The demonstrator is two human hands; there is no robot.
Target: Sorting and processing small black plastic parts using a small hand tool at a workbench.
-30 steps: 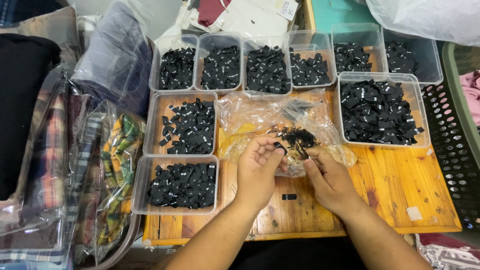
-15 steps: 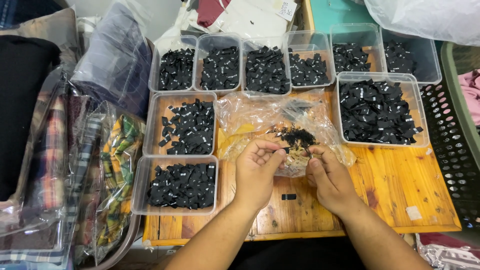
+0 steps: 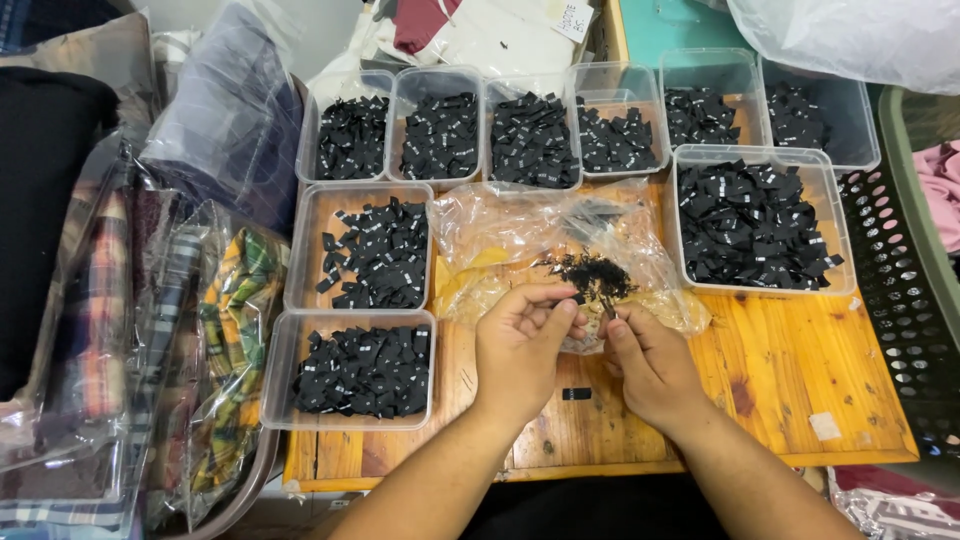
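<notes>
Little has shifted on the wooden table [image 3: 780, 370] over the last second: the hands have only been drawn slightly nearer the body, so sorting seems mid-step. The clear bag [image 3: 520, 235] lies crumpled between the trays. A small black label [image 3: 583, 297] is pinched by the left hand [image 3: 520, 350]; the right hand [image 3: 650, 365] is curled beside it, touching, its grip unclear.

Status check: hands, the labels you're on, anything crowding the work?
Left hand and right hand together, pinching small black labels over the clear plastic bag. One loose label on table. Filled tubs close left.
</notes>
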